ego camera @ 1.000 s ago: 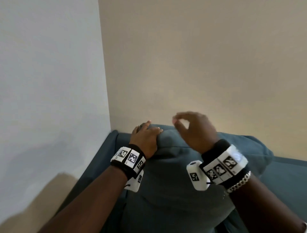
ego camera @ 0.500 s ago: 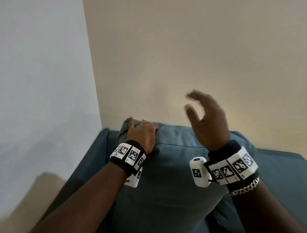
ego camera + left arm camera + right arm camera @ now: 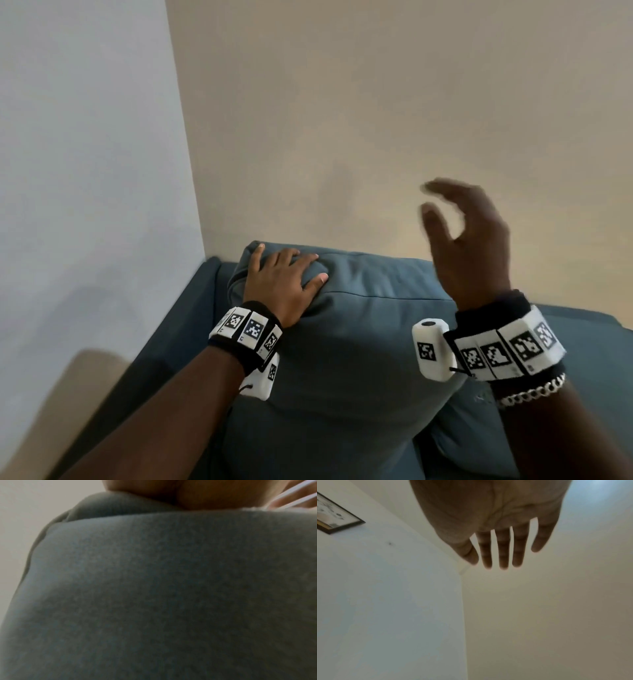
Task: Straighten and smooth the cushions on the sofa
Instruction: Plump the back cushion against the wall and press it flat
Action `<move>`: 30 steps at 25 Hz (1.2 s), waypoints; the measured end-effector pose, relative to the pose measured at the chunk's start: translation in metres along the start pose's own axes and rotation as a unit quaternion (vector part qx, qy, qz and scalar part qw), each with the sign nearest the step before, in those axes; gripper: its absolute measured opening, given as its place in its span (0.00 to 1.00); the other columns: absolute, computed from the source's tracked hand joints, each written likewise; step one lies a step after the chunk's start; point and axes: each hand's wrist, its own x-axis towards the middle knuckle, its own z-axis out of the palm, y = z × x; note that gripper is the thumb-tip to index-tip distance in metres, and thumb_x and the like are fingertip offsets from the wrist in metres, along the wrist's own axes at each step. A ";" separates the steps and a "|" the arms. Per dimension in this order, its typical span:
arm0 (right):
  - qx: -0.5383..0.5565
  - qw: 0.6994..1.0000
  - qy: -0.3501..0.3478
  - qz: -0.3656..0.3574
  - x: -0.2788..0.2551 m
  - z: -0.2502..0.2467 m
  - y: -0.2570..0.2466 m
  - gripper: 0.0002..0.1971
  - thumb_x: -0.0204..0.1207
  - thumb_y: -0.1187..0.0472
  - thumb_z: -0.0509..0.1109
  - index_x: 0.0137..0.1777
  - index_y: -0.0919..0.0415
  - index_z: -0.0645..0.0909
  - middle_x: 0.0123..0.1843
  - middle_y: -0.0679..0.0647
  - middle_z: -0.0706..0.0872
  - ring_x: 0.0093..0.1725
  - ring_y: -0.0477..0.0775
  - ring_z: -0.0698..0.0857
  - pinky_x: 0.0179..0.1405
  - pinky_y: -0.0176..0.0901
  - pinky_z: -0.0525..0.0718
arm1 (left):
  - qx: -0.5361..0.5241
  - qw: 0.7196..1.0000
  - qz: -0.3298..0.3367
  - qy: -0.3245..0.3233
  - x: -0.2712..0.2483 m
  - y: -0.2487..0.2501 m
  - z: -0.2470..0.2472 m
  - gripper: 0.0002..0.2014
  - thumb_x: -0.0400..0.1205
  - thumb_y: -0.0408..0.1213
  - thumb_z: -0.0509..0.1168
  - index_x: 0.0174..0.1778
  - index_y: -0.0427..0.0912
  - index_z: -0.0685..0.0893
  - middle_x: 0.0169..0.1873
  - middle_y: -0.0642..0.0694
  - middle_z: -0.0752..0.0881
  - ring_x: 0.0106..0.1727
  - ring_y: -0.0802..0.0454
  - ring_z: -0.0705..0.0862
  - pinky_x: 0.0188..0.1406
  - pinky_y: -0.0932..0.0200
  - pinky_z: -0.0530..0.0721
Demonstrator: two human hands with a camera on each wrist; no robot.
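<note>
A plump blue-grey cushion [image 3: 346,349] stands upright in the corner of the blue sofa [image 3: 596,370]. My left hand [image 3: 284,277] lies on its top left corner with fingers spread and pressing into the fabric. In the left wrist view the cushion [image 3: 163,588] fills the picture, with the palm [image 3: 197,494] at the top edge. My right hand [image 3: 462,240] hovers in the air above the cushion's top right, fingers extended and relaxed, holding nothing. The right wrist view shows that hand [image 3: 501,545] with its fingers straight against the wall.
The sofa sits in a room corner, a pale grey wall [image 3: 85,171] on the left and a beige wall [image 3: 376,120] behind. A second cushion [image 3: 476,428] lies lower right, partly behind the first. A framed picture [image 3: 334,515] hangs on the left wall.
My right hand has lifted off the cushion's top and opened from a pinch to straight fingers. The left hand has slid to the top left corner and spread out.
</note>
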 end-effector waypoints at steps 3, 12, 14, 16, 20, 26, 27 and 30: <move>-0.140 0.987 -0.074 -0.011 -0.042 0.017 0.009 0.24 0.89 0.45 0.57 0.81 0.52 0.72 0.83 0.54 0.74 0.83 0.62 0.74 0.80 0.61 0.73 | -0.009 1.000 -0.003 0.013 0.003 -0.006 0.000 0.37 0.80 0.71 0.34 0.79 0.65 0.72 0.76 0.55 0.76 0.79 0.51 0.73 0.86 0.40 0.39; -0.043 0.996 0.078 -0.005 0.005 -0.029 0.031 0.15 0.88 0.56 0.66 0.69 0.60 0.85 0.69 0.53 0.87 0.71 0.54 0.85 0.73 0.48 0.80 | -0.023 0.999 0.002 0.038 -0.001 -0.010 0.006 0.29 0.85 0.67 0.41 0.75 0.63 0.76 0.73 0.54 0.79 0.77 0.50 0.75 0.87 0.42 0.40; -0.143 0.989 0.037 0.028 -0.033 -0.017 0.040 0.25 0.91 0.45 0.55 0.78 0.59 0.77 0.81 0.58 0.78 0.82 0.59 0.75 0.80 0.54 0.74 | -0.026 0.998 0.003 0.052 -0.001 -0.014 0.006 0.29 0.85 0.66 0.42 0.74 0.63 0.77 0.71 0.54 0.80 0.76 0.50 0.76 0.87 0.42 0.41; -0.314 0.888 -0.314 0.117 -0.097 0.008 0.071 0.40 0.84 0.28 0.35 0.83 0.48 0.71 0.87 0.53 0.72 0.87 0.57 0.67 0.85 0.59 0.66 | -0.047 0.998 0.009 0.045 -0.004 -0.016 0.008 0.29 0.84 0.67 0.42 0.72 0.62 0.78 0.69 0.55 0.81 0.74 0.50 0.77 0.87 0.42 0.43; -0.191 0.936 -0.240 0.174 -0.053 -0.023 0.084 0.14 0.87 0.47 0.66 0.64 0.53 0.86 0.63 0.55 0.90 0.65 0.60 0.87 0.66 0.49 0.81 | -0.046 0.997 0.008 0.058 -0.009 -0.017 0.013 0.26 0.85 0.64 0.44 0.70 0.61 0.78 0.65 0.54 0.82 0.72 0.48 0.79 0.87 0.42 0.46; -0.139 0.984 0.084 0.069 -0.033 -0.044 0.078 0.23 0.88 0.53 0.64 0.80 0.60 0.72 0.79 0.58 0.79 0.78 0.61 0.79 0.79 0.52 0.74 | -0.051 0.994 0.001 0.098 -0.010 -0.030 0.012 0.24 0.86 0.63 0.46 0.67 0.60 0.80 0.61 0.54 0.84 0.68 0.46 0.81 0.86 0.39 0.52; -0.202 0.968 -0.075 0.129 -0.058 -0.025 0.090 0.26 0.88 0.45 0.58 0.82 0.54 0.69 0.82 0.59 0.77 0.79 0.63 0.77 0.81 0.56 0.72 | -0.054 0.994 0.004 0.096 -0.011 -0.030 0.012 0.24 0.86 0.63 0.46 0.67 0.60 0.81 0.61 0.54 0.84 0.68 0.46 0.81 0.86 0.39 0.52; -0.322 0.834 -0.404 0.195 -0.090 -0.006 0.110 0.26 0.88 0.37 0.49 0.72 0.49 0.79 0.72 0.59 0.85 0.72 0.62 0.82 0.72 0.55 0.76 | -0.057 0.995 0.017 0.081 -0.013 -0.029 0.014 0.24 0.85 0.63 0.46 0.66 0.60 0.81 0.61 0.54 0.84 0.68 0.46 0.81 0.86 0.40 0.52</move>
